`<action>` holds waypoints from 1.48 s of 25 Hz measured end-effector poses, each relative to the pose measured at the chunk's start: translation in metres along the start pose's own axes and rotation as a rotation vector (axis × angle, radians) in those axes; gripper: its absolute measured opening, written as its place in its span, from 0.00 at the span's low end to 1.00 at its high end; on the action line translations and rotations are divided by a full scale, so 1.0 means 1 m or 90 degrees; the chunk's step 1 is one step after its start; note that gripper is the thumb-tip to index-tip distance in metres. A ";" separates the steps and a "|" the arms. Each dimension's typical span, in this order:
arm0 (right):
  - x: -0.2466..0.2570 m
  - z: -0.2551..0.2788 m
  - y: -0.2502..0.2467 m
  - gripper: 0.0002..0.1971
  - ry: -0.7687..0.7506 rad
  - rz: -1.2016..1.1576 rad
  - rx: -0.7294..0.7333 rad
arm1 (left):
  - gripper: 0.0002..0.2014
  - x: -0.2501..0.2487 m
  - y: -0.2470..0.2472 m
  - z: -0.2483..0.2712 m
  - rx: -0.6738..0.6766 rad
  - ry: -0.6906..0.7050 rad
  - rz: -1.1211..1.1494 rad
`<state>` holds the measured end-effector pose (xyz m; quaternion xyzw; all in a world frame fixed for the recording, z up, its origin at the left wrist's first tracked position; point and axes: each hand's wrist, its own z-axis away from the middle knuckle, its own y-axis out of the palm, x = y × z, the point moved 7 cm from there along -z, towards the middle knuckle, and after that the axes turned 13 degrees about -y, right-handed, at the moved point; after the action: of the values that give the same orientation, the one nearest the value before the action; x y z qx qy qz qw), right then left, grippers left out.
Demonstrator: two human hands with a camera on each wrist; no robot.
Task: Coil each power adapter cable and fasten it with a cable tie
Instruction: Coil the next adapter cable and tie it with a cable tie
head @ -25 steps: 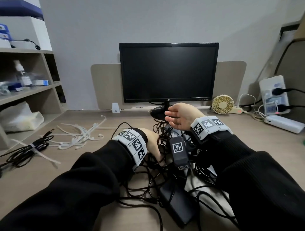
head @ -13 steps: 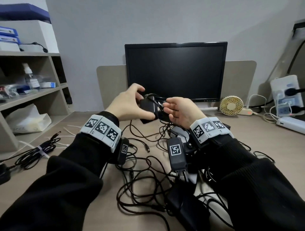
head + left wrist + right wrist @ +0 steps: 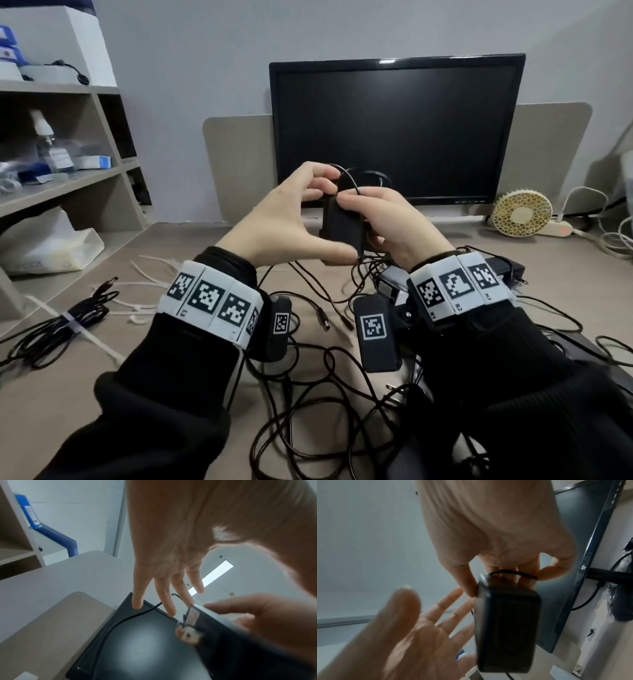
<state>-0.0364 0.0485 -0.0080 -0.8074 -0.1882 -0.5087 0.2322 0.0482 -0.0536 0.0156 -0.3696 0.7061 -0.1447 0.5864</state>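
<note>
I hold a black power adapter (image 3: 342, 226) up in front of the monitor. My right hand (image 3: 373, 212) grips its upper end between thumb and fingers (image 3: 467, 585), with the thin black cable (image 3: 505, 572) running across the fingertips. My left hand (image 3: 308, 205) lies against the adapter's left side, thumb under its lower end, fingers (image 3: 164, 601) fairly straight. In the right wrist view the adapter (image 3: 505, 628) hangs below the right hand (image 3: 501, 577), with the left palm (image 3: 412, 635) spread beside it. The cable (image 3: 120, 622) trails off behind the left fingers, beside the blurred adapter (image 3: 231, 642).
A tangle of black cables and adapters (image 3: 308, 377) covers the desk below my wrists. A coiled, tied cable (image 3: 58, 325) and loose white cable ties (image 3: 150, 274) lie at the left. The monitor (image 3: 394, 130) stands behind, a small fan (image 3: 520, 212) to its right, shelves (image 3: 61, 178) at the left.
My left hand came up out of the cable pile with the adapter. Both hands rose in front of the monitor, and my right hand took hold of the adapter's upper end.
</note>
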 end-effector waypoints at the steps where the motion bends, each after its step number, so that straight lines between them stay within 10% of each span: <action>1: 0.000 -0.001 -0.005 0.05 -0.017 0.002 -0.011 | 0.32 0.002 -0.001 -0.002 0.007 -0.009 0.013; 4: 0.000 -0.003 -0.007 0.03 -0.022 0.008 0.026 | 0.17 0.010 -0.007 -0.007 -0.047 -0.014 0.019; 9: 0.000 0.005 0.015 0.09 0.013 -0.060 0.198 | 0.26 0.013 -0.014 -0.006 -0.063 0.048 0.013; 14: 0.006 0.017 0.033 0.08 0.015 -0.120 0.289 | 0.08 0.016 -0.024 -0.003 -0.105 0.002 -0.043; 23: -0.001 0.004 0.017 0.17 -0.040 0.049 0.170 | 0.20 0.037 -0.040 0.000 -0.026 -0.085 0.092; 26: 0.010 0.002 0.016 0.02 -0.158 0.185 0.135 | 0.20 0.027 -0.041 0.000 -0.035 -0.055 0.207; 37: 0.020 0.013 0.049 0.10 -0.163 0.094 0.269 | 0.11 0.007 -0.028 0.005 -0.038 -0.017 0.208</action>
<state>0.0077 0.0164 -0.0038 -0.8103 -0.2584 -0.3337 0.4065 0.0622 -0.0767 0.0273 -0.2687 0.7530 -0.0213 0.6003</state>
